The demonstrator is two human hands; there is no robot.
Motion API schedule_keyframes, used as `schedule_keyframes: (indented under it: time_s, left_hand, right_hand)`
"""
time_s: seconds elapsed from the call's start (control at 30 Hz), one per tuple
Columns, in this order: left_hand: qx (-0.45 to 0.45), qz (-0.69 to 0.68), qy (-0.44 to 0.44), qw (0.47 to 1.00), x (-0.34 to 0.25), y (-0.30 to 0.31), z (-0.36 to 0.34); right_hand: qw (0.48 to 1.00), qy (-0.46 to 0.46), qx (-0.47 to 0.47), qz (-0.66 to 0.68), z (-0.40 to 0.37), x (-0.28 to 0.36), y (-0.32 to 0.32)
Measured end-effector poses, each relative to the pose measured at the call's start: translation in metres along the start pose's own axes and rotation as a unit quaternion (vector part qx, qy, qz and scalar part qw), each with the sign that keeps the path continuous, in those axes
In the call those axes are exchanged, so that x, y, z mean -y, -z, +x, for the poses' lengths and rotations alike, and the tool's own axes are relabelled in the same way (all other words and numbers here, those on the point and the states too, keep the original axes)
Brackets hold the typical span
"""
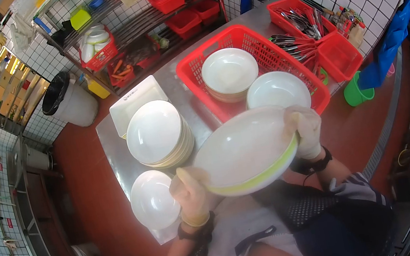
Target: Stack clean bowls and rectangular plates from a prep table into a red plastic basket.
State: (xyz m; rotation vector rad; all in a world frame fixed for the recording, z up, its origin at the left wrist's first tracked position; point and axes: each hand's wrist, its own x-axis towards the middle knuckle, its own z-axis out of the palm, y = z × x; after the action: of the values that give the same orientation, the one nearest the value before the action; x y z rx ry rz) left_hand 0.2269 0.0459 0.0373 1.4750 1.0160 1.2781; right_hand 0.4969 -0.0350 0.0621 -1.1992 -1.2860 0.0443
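Observation:
A large white bowl with a lime-green outer band [244, 148] is held tilted in front of my body. Gloved, my left hand [190, 192] grips its near left rim with the thumb up. On the opposite side my right hand [307, 129], also gloved, is closed around the right rim. Left of the held bowl rises a stack of white bowls [155, 134], and a single white bowl [153, 200] lies close by my left hand. Beyond, a red basket [190, 73] contains a bowl stack [229, 71] and another white bowl [278, 94], partly hidden behind the held one.
Rectangular white dishes [127, 108] sit on the steel table [113, 138]. At the right back are a red cutlery basket [280, 8] and a red bin [340, 57]. A metal shelf [138, 0] with red baskets stands behind; a lined trash can [78, 109] is at left.

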Motion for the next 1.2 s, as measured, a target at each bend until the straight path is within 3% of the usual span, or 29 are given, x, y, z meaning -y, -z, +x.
schedule_keyframes:
  time_s: [0.07,0.17,0.2,0.23,0.3,0.33,0.4,0.5,0.73,0.93,1.03,1.13,1.2]
  left_hand:
    - [0.023,0.025,-0.029,0.999,-0.007,-0.009,0.005]
    - [-0.007,0.036,0.041,0.998,0.0,-0.008,0.004]
    - [-0.001,0.041,0.075,0.996,0.009,-0.002,0.003]
    - [0.003,0.045,0.108,0.993,0.017,0.004,0.003]
    - [0.006,0.061,0.142,0.988,0.028,0.011,0.001]
    - [0.007,0.077,0.177,0.981,0.033,0.013,-0.002]
    - [-0.002,0.079,0.194,0.978,0.037,0.017,-0.008]
    - [-0.025,0.081,0.217,0.972,0.049,0.025,-0.012]
    - [-0.04,0.138,0.217,0.965,0.034,0.025,-0.009]
    - [-0.059,0.147,0.185,0.97,0.042,0.025,-0.009]
    - [-0.057,0.127,0.21,0.968,0.034,0.021,-0.009]
    - [-0.059,0.12,0.217,0.967,0.033,0.02,-0.01]
    - [-0.06,0.127,0.219,0.966,0.036,0.022,-0.011]
  right_hand:
    - [0.999,-0.016,-0.018,-0.03,0.005,0.003,0.017]
    - [0.995,-0.041,-0.046,-0.074,0.011,-0.016,0.04]
    - [0.992,-0.105,-0.057,-0.037,0.013,-0.013,0.042]
    - [0.992,-0.105,-0.059,-0.037,0.008,-0.027,0.046]
    - [0.988,0.008,-0.065,-0.142,-0.009,-0.069,0.061]
    - [0.988,0.008,-0.063,-0.14,-0.009,-0.078,0.066]
    - [0.926,0.181,0.006,-0.33,-0.006,-0.093,0.072]
    - [0.893,0.198,0.056,-0.399,-0.011,-0.126,0.082]
    - [0.916,0.165,0.046,-0.362,-0.014,-0.164,0.091]
    - [0.905,0.173,0.036,-0.387,-0.015,-0.173,0.09]
    - [0.9,0.232,-0.014,-0.368,-0.013,-0.174,0.084]
    - [0.919,0.16,0.052,-0.356,-0.029,-0.187,0.09]
    - [0.869,0.207,0.062,-0.445,-0.033,-0.184,0.087]
